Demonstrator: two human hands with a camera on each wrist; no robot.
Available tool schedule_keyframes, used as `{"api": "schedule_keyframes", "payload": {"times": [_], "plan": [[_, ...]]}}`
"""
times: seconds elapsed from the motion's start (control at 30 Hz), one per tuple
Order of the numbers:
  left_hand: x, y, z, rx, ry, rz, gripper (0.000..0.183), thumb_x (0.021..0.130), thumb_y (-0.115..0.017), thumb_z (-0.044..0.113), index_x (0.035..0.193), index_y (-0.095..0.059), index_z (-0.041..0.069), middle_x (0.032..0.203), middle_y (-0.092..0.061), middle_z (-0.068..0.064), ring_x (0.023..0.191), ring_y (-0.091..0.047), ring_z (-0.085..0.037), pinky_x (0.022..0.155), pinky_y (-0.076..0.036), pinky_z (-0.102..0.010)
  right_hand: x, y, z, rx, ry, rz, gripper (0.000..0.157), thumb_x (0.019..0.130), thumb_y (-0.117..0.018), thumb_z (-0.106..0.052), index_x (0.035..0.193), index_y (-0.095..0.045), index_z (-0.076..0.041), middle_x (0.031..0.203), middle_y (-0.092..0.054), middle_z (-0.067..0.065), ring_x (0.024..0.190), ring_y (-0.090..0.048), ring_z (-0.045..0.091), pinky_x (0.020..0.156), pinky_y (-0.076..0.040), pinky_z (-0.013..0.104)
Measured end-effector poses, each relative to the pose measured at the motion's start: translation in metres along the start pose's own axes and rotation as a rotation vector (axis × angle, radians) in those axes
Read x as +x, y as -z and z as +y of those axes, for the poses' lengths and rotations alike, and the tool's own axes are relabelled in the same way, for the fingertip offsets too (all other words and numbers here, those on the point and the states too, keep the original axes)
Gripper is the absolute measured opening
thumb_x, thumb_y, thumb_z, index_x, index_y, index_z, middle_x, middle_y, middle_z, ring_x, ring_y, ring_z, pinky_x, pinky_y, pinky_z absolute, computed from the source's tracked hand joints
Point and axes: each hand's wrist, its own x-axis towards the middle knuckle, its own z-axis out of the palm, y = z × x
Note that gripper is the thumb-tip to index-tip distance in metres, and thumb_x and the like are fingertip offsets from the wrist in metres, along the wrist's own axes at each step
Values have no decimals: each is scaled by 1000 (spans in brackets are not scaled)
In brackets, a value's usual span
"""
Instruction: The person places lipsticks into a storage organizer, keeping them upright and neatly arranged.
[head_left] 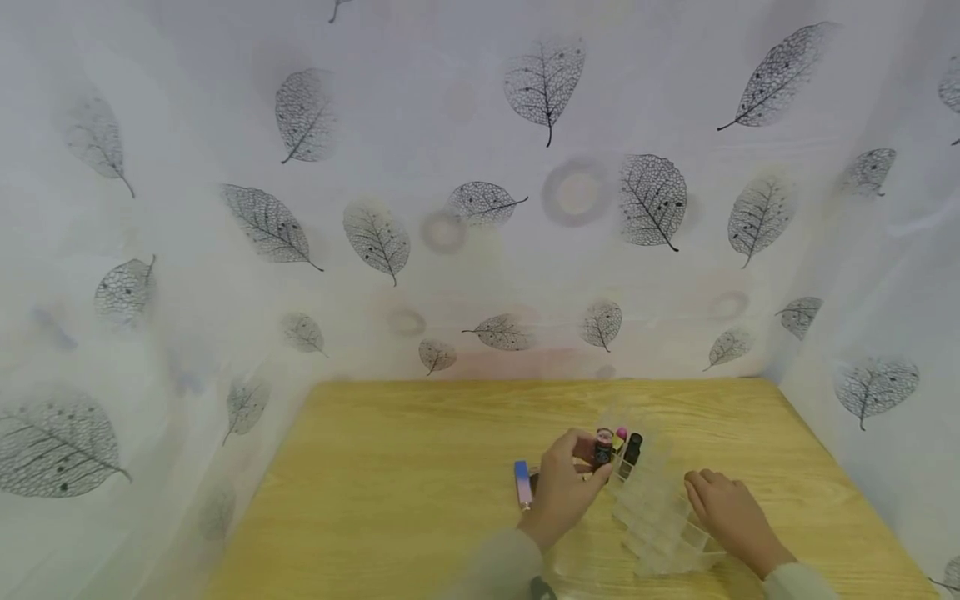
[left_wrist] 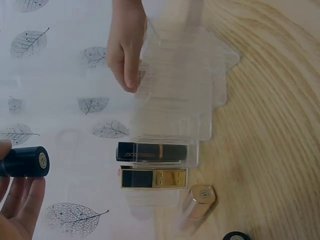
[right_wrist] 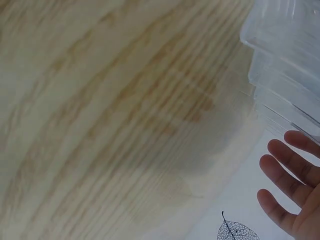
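Observation:
My left hand (head_left: 566,479) pinches a black lipstick tube (left_wrist: 24,161) between thumb and fingers, raised beside a clear stepped organizer (head_left: 660,508). The tube's round end bears a small gold emblem in the left wrist view. Two lipsticks sit in the organizer's end compartments: a black lipstick (left_wrist: 152,151) and a black-and-gold lipstick (left_wrist: 154,178). My right hand (head_left: 729,512) is at the organizer's right side, its fingers (right_wrist: 285,172) loosely extended beside the tiers in the right wrist view. Whether they touch the plastic I cannot tell.
A blue-and-pink tube (head_left: 522,485) lies on the wooden table (head_left: 390,483) left of my left hand. Close by, the left wrist view shows the dark round end of another item (left_wrist: 236,236). Leaf-printed white sheeting (head_left: 480,275) surrounds the table's back and sides.

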Motion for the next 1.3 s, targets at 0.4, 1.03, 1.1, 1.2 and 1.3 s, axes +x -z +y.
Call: {"api": "schedule_keyframes", "payload": {"times": [0.4, 1.03, 1.1, 1.2, 1.3], "plan": [[18, -38, -34, 142, -52, 44, 28, 82, -71, 10, 105, -56, 12, 91, -60, 1, 79, -55, 1, 68, -49, -9, 2, 0, -4, 71, -27, -45, 18, 93, -53, -15, 98, -65, -2, 82, -66, 4, 75, -63, 24, 64, -51, 45], [22, -65, -57, 327, -28, 36, 28, 78, -75, 16, 97, -54, 14, 88, -55, 5, 77, -47, 2, 65, -43, -10, -1, 0, -7, 101, -34, -27, 15, 93, -54, -12, 95, -65, -1, 76, -64, 2, 72, -63, 20, 66, -52, 43], [21, -66, -58, 359, -44, 38, 27, 78, -76, 17, 96, -56, 14, 87, -56, 5, 77, -48, 2, 66, -44, -10, -2, 1, -6, 100, -31, -27, 16, 93, -53, -12, 95, -65, -1, 77, -64, 2, 73, -63, 21, 67, -52, 43], [19, -68, -62, 417, -51, 49, 26, 77, -77, 20, 94, -58, 15, 85, -58, 7, 78, -50, 1, 68, -44, -12, -2, 1, -6, 94, -32, -26, 15, 93, -53, -12, 93, -64, -2, 74, -62, -1, 71, -61, 19, 64, -51, 41], [17, -70, -65, 473, -38, 49, 25, 77, -77, 24, 93, -61, 15, 85, -58, 8, 79, -50, -1, 70, -45, -14, -2, 1, -5, 87, -33, -27, 13, 93, -53, -12, 89, -63, -5, 69, -57, -6, 66, -57, 14, 60, -49, 36]]}}
